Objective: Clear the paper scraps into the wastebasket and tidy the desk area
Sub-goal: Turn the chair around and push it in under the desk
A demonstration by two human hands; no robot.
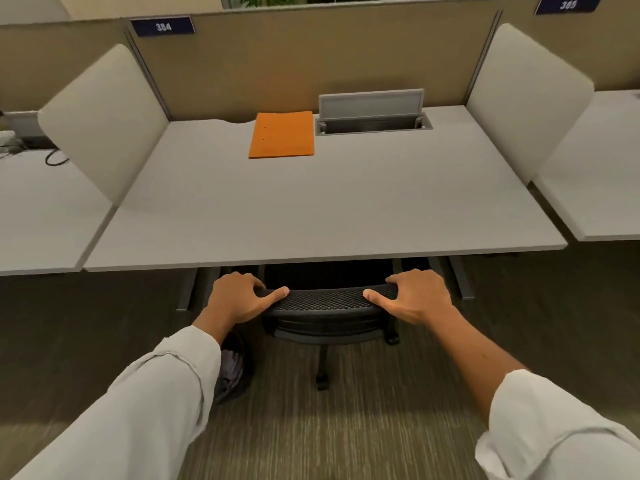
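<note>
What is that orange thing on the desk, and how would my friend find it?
Start at the grey desk under the sign marked 384. Look to its far edge, by the tan back wall, just left of the open cable hatch. There lies a flat orange folder, the only brightly coloured thing on the desk.

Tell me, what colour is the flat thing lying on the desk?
The folder is orange, lying flat near the back of the grey desk. The head view shows it clearly.
</note>
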